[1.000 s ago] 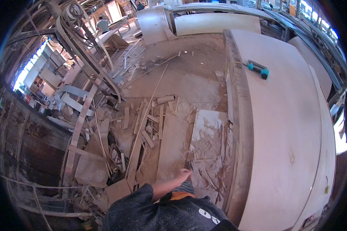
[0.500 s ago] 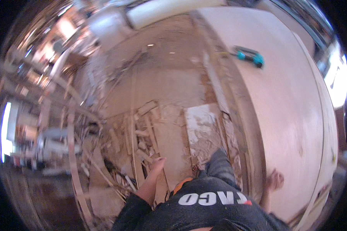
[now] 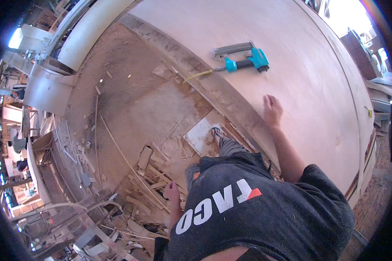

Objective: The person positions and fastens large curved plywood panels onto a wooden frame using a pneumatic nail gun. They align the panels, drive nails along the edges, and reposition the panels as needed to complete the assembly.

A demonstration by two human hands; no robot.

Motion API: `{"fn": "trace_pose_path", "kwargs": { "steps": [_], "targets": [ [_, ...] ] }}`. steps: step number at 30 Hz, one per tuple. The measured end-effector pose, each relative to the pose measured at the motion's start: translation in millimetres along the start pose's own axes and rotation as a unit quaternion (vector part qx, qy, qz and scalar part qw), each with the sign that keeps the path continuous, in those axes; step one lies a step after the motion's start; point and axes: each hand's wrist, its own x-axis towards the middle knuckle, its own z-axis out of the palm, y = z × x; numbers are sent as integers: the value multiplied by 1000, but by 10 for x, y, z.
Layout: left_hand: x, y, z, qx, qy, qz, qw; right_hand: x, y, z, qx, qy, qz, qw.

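A teal-and-black nail gun (image 3: 251, 61) lies on its side on a large pale wood sheet (image 3: 311, 113), with a thin yellow air hose (image 3: 199, 75) running from it over the sheet's left edge. My right hand (image 3: 272, 111) is over the sheet, just below the nail gun and apart from it. Its fingers are partly stretched out and nothing is in them. Low at my left side hangs my left hand (image 3: 172, 193), its fingers loosely curled with nothing seen in them. Beneath it, wood offcuts (image 3: 159, 174) lie on the floor.
Dusty floor (image 3: 122, 82) stretches ahead on the left, with thin wood strips (image 3: 126, 158) lying across it. A curved pale panel (image 3: 91, 32) and a bent sheet (image 3: 48, 92) stand at the far left. Metal frames (image 3: 80, 217) crowd the lower left. My sandalled foot (image 3: 216, 132) is beside the sheet's edge.
The view has swung toward the right, so the sheet and nail gun now sit nearer the middle. My right hand has moved forward over the sheet, closer to the nail gun.
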Motion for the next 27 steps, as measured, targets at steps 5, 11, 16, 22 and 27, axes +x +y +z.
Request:
{"fn": "trace_pose_path", "kwargs": {
  "steps": [5,11,16,22,27],
  "targets": [
    [1300,1550,-421,29,126,198,972,1024,-797,1208,392,-28,369,842],
    [2576,3425,-605,-43,8,292,955,1378,-1353,1686,147,165,442,869],
    [3735,4508,-378,25,-155,465,871,1368,-1728,1568,269,243,452,815],
    [4230,6144,-185,73,-241,715,652,426,-1532,1387,201,327,437,814],
    [4197,6835,650,94,-237,808,532,-250,-2429,1080,325,426,403,742]
  ]
}}
